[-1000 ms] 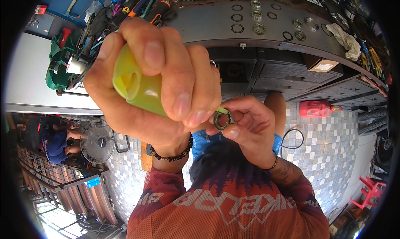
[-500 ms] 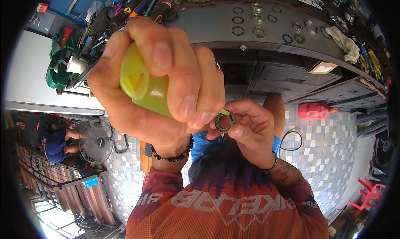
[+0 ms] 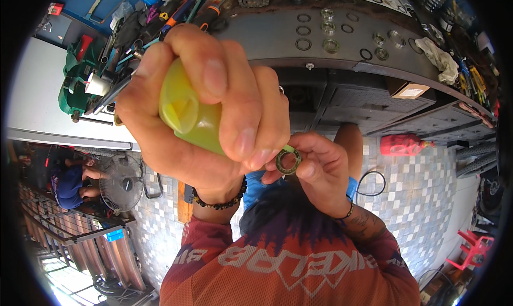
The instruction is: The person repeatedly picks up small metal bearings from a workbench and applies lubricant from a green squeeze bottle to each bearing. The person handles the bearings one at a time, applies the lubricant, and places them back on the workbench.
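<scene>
My left hand (image 3: 208, 97) is wrapped round a translucent yellow-green squeeze tube (image 3: 179, 106), its folded end toward me. The tube's narrow tip shows below my left fingers, at the upper rim of a small open ball bearing (image 3: 288, 161). My right hand (image 3: 320, 170) pinches that bearing between thumb and fingers, its balls and hole facing up to me. Whether the tip touches the bearing I cannot tell. More bearings (image 3: 331, 45) and thin black seal rings (image 3: 303, 44) lie in rows on the grey bench top (image 3: 256, 36).
Drawers (image 3: 358, 100) stand below the bench. Tools and a green vise (image 3: 72, 95) crowd the left side; a crumpled rag (image 3: 438, 57) lies at the right. A red jug (image 3: 401, 144) stands on the tiled floor. Another person (image 3: 67, 183) sits beside a fan (image 3: 122, 183).
My left hand and the tube have shifted slightly to the right and down. The bearing stays pinched in my right hand, in nearly the same place.
</scene>
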`<action>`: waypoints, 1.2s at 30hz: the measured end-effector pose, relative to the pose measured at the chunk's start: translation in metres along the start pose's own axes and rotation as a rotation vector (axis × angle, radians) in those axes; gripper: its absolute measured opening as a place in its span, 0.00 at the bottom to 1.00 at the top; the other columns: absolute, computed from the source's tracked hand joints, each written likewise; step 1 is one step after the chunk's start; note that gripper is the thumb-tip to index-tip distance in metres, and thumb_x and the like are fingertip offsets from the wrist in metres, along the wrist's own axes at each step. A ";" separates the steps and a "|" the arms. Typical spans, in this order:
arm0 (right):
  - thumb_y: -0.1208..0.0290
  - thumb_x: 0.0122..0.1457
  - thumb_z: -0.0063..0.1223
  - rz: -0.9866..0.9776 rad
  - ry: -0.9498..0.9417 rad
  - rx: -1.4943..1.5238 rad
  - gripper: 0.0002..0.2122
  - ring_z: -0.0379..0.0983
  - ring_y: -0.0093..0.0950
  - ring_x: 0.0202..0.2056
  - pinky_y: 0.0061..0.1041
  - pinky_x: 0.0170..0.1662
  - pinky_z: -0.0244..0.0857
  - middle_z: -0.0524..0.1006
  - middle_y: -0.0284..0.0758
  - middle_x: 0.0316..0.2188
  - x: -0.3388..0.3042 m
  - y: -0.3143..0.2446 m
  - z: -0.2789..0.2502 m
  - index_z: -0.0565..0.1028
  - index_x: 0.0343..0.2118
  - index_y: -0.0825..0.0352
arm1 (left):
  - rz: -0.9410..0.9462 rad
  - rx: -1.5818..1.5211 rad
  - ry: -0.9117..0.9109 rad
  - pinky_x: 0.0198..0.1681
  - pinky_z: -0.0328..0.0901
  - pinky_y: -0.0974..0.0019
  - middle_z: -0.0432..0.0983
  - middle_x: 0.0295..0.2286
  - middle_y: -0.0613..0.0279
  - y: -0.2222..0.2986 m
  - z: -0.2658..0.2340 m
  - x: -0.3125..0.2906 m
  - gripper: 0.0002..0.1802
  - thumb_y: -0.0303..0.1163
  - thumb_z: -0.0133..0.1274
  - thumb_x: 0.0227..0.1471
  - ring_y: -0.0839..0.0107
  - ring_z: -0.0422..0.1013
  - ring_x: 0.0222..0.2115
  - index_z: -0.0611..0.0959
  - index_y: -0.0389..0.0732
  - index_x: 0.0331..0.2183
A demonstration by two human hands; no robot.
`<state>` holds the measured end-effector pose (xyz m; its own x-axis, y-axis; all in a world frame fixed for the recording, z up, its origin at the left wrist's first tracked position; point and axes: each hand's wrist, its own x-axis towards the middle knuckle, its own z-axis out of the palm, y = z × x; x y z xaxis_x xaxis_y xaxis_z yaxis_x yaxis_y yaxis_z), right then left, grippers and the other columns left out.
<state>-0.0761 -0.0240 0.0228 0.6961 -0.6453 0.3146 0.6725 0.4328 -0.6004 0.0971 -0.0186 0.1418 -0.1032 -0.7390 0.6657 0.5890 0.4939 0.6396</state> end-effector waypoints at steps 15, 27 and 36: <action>0.75 0.67 0.54 0.022 -0.015 -0.035 0.16 0.78 0.34 0.47 0.44 0.51 0.78 0.77 0.42 0.42 -0.001 -0.004 -0.002 0.70 0.54 0.79 | -0.030 -0.047 -0.019 0.21 0.64 0.60 0.70 0.23 0.56 -0.003 -0.001 0.003 0.24 0.43 0.21 0.71 0.64 0.63 0.17 0.69 0.40 0.36; 0.77 0.67 0.54 -0.007 -0.049 -0.095 0.16 0.77 0.33 0.47 0.44 0.53 0.77 0.77 0.43 0.43 -0.001 -0.005 -0.003 0.70 0.55 0.78 | -0.070 -0.033 -0.014 0.22 0.63 0.61 0.70 0.23 0.55 -0.001 0.001 0.002 0.25 0.44 0.20 0.71 0.64 0.63 0.17 0.69 0.40 0.36; 0.79 0.66 0.54 -0.012 -0.089 -0.132 0.16 0.77 0.34 0.48 0.44 0.53 0.77 0.75 0.43 0.46 -0.002 -0.005 -0.009 0.70 0.55 0.78 | -0.095 -0.047 0.011 0.21 0.62 0.61 0.70 0.23 0.55 0.000 0.004 0.001 0.25 0.44 0.20 0.71 0.64 0.62 0.16 0.69 0.40 0.35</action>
<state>-0.0831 -0.0302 0.0186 0.7119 -0.5889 0.3825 0.6458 0.3349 -0.6861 0.0936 -0.0174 0.1444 -0.1517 -0.7867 0.5984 0.6142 0.3993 0.6806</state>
